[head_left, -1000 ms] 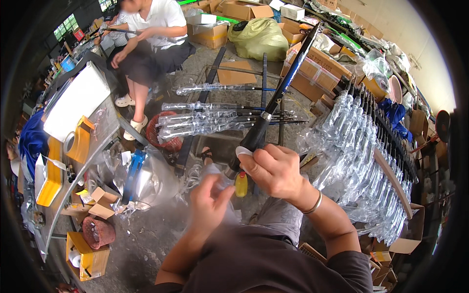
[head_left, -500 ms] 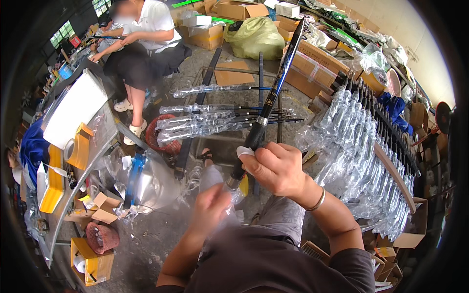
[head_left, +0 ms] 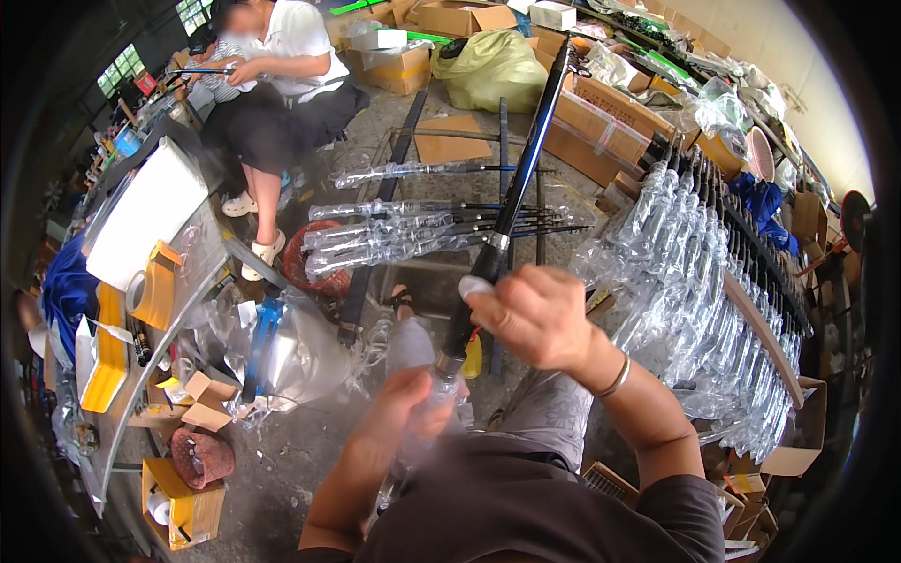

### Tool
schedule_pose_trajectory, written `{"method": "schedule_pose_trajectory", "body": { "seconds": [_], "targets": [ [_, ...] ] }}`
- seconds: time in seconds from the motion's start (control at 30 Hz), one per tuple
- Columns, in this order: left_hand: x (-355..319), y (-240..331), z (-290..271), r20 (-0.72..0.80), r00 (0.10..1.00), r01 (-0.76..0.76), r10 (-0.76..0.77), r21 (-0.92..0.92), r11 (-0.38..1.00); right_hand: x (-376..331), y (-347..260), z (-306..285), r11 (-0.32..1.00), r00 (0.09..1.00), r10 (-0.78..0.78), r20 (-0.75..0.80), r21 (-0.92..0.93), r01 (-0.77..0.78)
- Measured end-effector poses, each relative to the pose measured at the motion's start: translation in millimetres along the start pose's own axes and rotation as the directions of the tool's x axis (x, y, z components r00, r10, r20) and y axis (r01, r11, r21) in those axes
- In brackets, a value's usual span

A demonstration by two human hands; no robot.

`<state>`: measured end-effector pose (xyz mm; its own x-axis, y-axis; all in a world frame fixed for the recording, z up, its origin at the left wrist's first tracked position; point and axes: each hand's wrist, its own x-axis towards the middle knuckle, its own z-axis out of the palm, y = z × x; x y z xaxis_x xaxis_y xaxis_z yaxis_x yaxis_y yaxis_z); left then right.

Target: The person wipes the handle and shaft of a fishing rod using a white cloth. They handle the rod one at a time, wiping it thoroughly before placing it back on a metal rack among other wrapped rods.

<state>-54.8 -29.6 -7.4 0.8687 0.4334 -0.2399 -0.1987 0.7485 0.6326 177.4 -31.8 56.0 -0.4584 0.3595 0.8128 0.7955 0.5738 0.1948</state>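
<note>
A black and blue telescopic fishing rod [head_left: 519, 192] slants up and away in front of me, its tip toward the upper right. My left hand [head_left: 404, 403] is closed round its lower end, where a clear plastic sleeve [head_left: 439, 389] bunches. Higher up, on the black grip, my right hand [head_left: 540, 314] is curled against the rod, slightly blurred. A white covering [head_left: 472, 287] sits on its thumb. Beyond the rod, several sleeved rods [head_left: 394, 235] lie across a dark metal rack [head_left: 361, 281].
Many sleeved rods [head_left: 690, 281] lean in a row at right. A worktable [head_left: 192, 291] with tape rolls stands at left, with a red basket [head_left: 202, 458] and a yellow-taped carton [head_left: 183, 507] below. A seated co-worker [head_left: 291, 66] holds a rod. Cartons [head_left: 601, 131] are piled behind.
The rod has turned about its length: gold markings that faced me earlier are replaced by plain blue. My right hand has shifted slightly along with it. The co-worker's hands have risen a little.
</note>
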Motion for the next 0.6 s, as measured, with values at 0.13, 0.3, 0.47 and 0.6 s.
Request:
{"method": "schedule_pose_trajectory", "body": {
  "seconds": [0.13, 0.3, 0.47, 0.6],
  "targets": [
    [-1, -1, -2, -0.104, 0.993, -0.050, 0.053, 0.031, 0.998, 2, 22, -4, 0.943, 0.938, 0.330, -0.107, 0.071, -0.324],
    [4, 12, -17, -0.179, 0.943, -0.275, 0.280, 0.053, 0.960, -29, -13, 22, -0.262, 0.392, 0.708, 0.587, 0.734, -0.627],
    [26, 34, -3, -0.309, 0.839, -0.308, 0.448, 0.408, 0.859, -19, -25, 34, -0.712, 0.418, 0.497, 0.760, 0.633, -0.305],
    [42, 32, 5, -0.347, 0.783, -0.335, 0.516, 0.463, 0.820, -12, -26, 39, -0.672, 0.384, 0.485, 0.786, 0.616, -0.412]
  ]
}}
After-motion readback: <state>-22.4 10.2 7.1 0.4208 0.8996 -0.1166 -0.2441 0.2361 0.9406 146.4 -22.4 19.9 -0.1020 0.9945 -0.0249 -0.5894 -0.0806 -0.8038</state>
